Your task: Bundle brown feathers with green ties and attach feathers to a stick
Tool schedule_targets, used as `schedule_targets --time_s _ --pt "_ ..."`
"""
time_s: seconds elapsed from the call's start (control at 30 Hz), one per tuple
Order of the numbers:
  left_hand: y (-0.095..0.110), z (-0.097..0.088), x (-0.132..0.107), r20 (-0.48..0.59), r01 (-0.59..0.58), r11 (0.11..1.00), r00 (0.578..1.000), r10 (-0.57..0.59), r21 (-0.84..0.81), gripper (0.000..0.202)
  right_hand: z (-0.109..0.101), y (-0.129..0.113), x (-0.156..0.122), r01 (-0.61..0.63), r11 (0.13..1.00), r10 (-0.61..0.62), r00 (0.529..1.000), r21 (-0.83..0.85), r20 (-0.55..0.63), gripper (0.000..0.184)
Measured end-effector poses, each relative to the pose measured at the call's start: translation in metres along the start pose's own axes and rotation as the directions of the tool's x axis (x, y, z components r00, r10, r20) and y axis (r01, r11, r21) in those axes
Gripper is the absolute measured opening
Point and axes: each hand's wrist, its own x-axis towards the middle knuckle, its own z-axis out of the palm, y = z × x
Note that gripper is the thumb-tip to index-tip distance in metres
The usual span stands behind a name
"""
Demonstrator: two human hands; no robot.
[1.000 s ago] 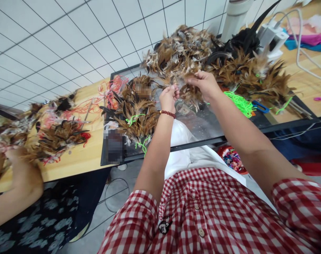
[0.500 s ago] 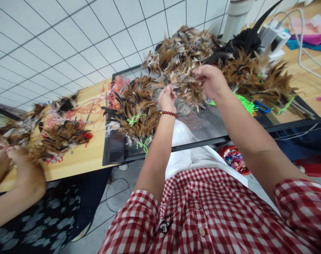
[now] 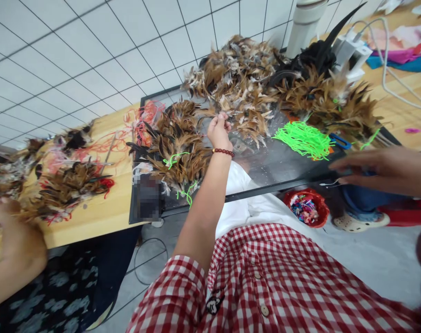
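Observation:
My left hand (image 3: 219,129), with a red bead bracelet at the wrist, is closed in a pinch on a few brown feathers over the dark glass sheet (image 3: 265,162). It hovers between the big loose feather pile (image 3: 245,88) and several feather bundles (image 3: 177,152) tied with green string. My right hand (image 3: 387,169) is off to the right by the table's front edge, smeared by motion. A thin pale wisp shows under its fingertips; its grip is unclear. A heap of neon green string (image 3: 303,138) lies between my hands.
Blue-handled scissors (image 3: 340,141) lie beside the green string. A red bowl (image 3: 305,208) of scraps sits on the floor under the table. A white power strip (image 3: 349,46) and cables are at the back right. A co-worker's hand (image 3: 9,226) handles feathers with red string at the left.
My right hand has left the feather pile and swung down and to the right, uncovering the green string. My left hand has stayed almost in place, still pinching feathers.

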Motion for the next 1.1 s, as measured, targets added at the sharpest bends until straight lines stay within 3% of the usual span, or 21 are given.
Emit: schedule_targets --time_s 0.07,0.13,0.23,0.33,0.43,0.5,0.63,0.73,0.9,1.0,1.1 --pt "0.0 -0.001 -0.003 0.058 0.027 0.999 0.998 -0.025 -0.03 0.014 -0.002 -0.04 0.038 0.134 0.99 -0.139 0.982 -0.045 -0.13 0.046" --pt "0.002 -0.002 -0.006 0.119 0.045 0.997 0.992 -0.037 -0.067 0.014 0.008 -0.077 0.092 0.229 0.971 -0.208 0.949 0.067 -0.238 0.046" --pt "0.004 -0.002 -0.01 0.194 0.045 0.991 0.981 -0.019 -0.128 0.018 0.04 -0.105 0.179 0.155 0.909 -0.068 0.971 0.387 -0.229 0.053" --pt "0.005 -0.001 -0.013 0.213 0.018 0.987 0.977 0.016 -0.157 0.023 0.071 -0.106 0.24 -0.054 0.7 0.136 0.989 0.712 -0.059 0.057" --pt "0.006 0.0 -0.014 0.222 -0.002 0.988 0.974 0.036 -0.152 0.028 0.082 -0.102 0.266 -0.207 0.409 0.268 0.958 0.889 0.1 0.054" --pt "0.006 0.0 -0.015 0.234 -0.006 0.989 0.971 0.04 -0.145 0.031 0.082 -0.099 0.271 -0.231 0.269 0.265 0.951 0.935 0.159 0.043" --pt "0.005 -0.002 -0.013 0.226 0.03 0.991 0.974 0.0 -0.129 0.029 0.083 -0.09 0.273 -0.17 0.151 0.199 0.97 0.974 0.139 0.037" --pt "0.005 -0.005 -0.008 0.153 0.096 0.991 0.985 -0.081 -0.092 0.022 0.089 -0.085 0.273 -0.057 0.223 0.224 0.975 0.973 0.006 0.038" --pt "0.007 -0.009 0.0 0.128 0.2 0.978 0.97 -0.207 0.067 0.017 0.1 -0.079 0.273 0.127 0.525 0.218 0.936 0.841 -0.278 0.028" --pt "0.009 -0.01 -0.001 0.165 0.19 0.972 0.963 -0.212 0.138 0.012 0.102 -0.076 0.274 0.152 0.644 0.189 0.918 0.75 -0.348 0.022" --pt "0.01 -0.011 -0.004 0.237 0.148 0.961 0.95 -0.204 0.235 0.016 0.101 -0.071 0.272 0.154 0.681 0.174 0.916 0.716 -0.362 0.016"
